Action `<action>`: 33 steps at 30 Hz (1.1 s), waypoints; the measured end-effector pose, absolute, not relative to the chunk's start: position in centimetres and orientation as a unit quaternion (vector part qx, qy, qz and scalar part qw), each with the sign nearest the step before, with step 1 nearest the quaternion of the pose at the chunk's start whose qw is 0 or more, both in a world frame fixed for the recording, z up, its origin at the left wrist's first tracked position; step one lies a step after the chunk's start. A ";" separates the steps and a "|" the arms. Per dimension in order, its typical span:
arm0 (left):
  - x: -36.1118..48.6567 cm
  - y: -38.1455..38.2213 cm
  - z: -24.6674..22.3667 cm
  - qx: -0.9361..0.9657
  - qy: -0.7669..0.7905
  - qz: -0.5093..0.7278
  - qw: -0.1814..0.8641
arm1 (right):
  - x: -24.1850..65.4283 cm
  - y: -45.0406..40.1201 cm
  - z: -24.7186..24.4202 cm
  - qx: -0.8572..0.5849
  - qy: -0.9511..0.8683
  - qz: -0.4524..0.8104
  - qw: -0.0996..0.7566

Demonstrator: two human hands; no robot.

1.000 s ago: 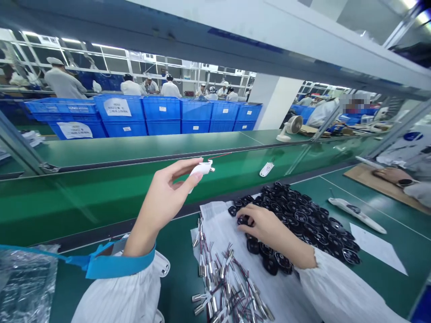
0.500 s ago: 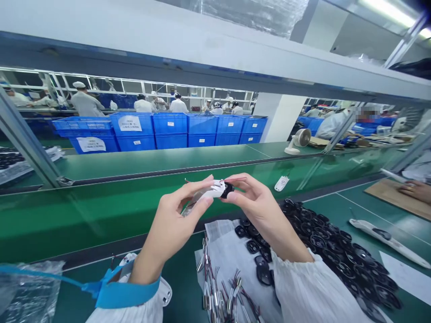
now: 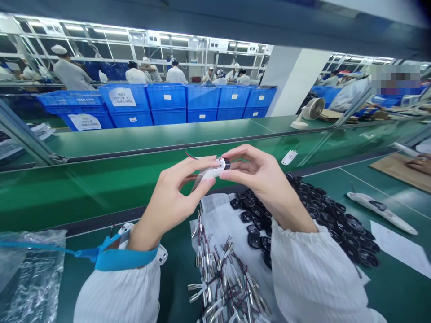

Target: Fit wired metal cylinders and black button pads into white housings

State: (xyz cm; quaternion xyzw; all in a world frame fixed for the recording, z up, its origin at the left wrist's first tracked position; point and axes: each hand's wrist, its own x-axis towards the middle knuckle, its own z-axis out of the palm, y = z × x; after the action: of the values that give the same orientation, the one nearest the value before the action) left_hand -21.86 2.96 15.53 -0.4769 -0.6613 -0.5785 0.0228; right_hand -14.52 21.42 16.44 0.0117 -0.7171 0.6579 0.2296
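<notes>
Two hands closed on small white plastic housing, held above worktop (image 3: 175,287): left hand (image 3: 168,202) pinches housing (image 3: 212,172), right hand (image 3: 266,184) holds round black part (image 3: 226,163) against its end. Many loose black parts (image 3: 333,224) and wired metal cylinders (image 3: 225,278) remain on paper sheet (image 3: 218,215) near worktop edge.

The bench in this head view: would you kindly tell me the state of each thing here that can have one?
Left hand: gripping the white plastic housing.
Right hand: pinching the black cap at the housing's end.
Other black caps: loose in a heap.
Wired metal cylinders: tangled loosely on a white sheet.
Blue crates: stacked beyond the bench.
</notes>
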 end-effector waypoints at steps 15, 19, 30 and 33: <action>-22.1 3.7 14.3 -0.482 -0.628 -0.610 0.045 | -14.7 21.7 16.2 -0.002 -0.693 0.710 0.128; -22.0 3.8 14.3 -0.473 -0.660 -0.571 0.119 | -14.9 21.4 15.9 -0.001 -0.708 0.698 0.108; -32.4 4.0 10.3 -0.470 -0.824 -0.315 0.038 | -13.1 25.1 14.9 -0.084 -0.865 0.490 0.071; -35.7 2.7 8.1 -0.437 -0.862 -0.258 0.018 | -9.8 24.4 13.4 -0.038 -0.907 0.408 0.097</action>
State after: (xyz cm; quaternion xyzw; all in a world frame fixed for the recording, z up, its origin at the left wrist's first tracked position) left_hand -35.75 2.68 8.13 -0.4369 -0.8615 -0.2580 0.0179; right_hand -9.77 24.43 13.41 -0.0383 -0.9071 0.4079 0.0966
